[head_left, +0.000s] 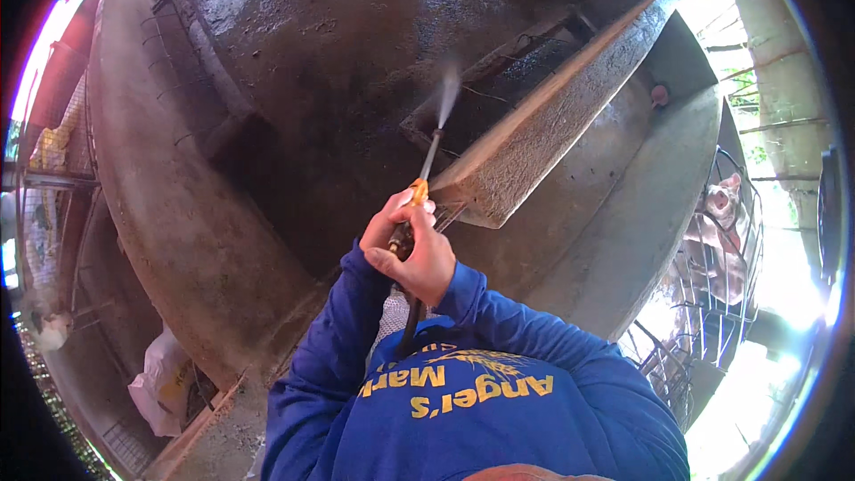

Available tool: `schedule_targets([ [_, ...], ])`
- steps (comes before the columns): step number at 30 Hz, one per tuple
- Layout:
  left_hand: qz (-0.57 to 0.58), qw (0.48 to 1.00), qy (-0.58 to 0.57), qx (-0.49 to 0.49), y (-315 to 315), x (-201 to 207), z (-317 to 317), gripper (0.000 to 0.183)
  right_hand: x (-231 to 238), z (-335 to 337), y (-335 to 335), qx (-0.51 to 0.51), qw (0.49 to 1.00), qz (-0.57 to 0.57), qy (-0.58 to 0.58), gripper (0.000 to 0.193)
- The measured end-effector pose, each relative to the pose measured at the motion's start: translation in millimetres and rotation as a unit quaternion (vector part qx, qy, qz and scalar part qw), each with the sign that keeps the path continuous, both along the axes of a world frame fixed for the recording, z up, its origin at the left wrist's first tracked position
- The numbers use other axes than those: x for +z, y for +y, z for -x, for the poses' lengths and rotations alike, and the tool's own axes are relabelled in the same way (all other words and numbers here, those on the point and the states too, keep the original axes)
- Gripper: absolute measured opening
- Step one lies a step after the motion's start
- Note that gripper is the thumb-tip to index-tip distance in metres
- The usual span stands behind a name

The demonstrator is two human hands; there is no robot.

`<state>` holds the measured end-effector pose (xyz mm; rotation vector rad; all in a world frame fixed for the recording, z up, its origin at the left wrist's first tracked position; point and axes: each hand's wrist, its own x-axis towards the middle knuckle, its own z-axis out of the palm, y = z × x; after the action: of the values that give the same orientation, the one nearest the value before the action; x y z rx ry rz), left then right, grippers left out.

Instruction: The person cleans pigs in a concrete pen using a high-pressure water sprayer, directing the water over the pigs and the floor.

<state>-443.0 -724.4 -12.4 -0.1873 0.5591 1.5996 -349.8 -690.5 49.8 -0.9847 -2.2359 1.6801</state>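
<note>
A spray wand with an orange collar (419, 191) and a thin metal lance points up and away from me. White water spray (449, 96) fans from its tip toward the dark, wet concrete floor (329, 80). My left hand (381, 228) is closed around the wand just behind the orange part. Close beside it, my right hand (429, 260) is wrapped round the grip, and the hands partly hide the handle. A dark hose (411, 328) runs from the handle down against my blue shirt.
A thick concrete divider (543, 116) rises just right of the wand. Low troughs with wire loops lie beside the left wall (169, 187) and the divider. A pig (723, 232) stands behind metal bars at right. A white sack (165, 383) sits lower left.
</note>
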Motion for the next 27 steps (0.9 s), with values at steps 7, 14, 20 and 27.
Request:
schedule_targets([
  [7, -0.098, 0.980, -0.061, -0.161, 39.7, 1.1, 9.3, 0.029, 6.8, 2.5, 4.8, -0.100, 0.992, -0.077, 0.016, 0.066],
  [14, -0.090, 0.974, 0.007, -0.206, 87.0, 12.1, 21.6, 0.031, -3.3, 11.0, 36.4, -0.169, 0.974, -0.135, 0.066, 0.061],
  [20, -0.144, 0.973, 0.058, -0.168, 102.3, 16.7, 14.4, 0.035, -10.2, 8.2, 58.6, -0.187, 0.975, -0.086, 0.079, 0.062],
  [27, -0.130, 0.970, 0.091, -0.185, 118.7, 9.9, 18.1, 0.036, -16.5, 10.7, 72.4, -0.196, 0.968, -0.108, 0.113, 0.059],
])
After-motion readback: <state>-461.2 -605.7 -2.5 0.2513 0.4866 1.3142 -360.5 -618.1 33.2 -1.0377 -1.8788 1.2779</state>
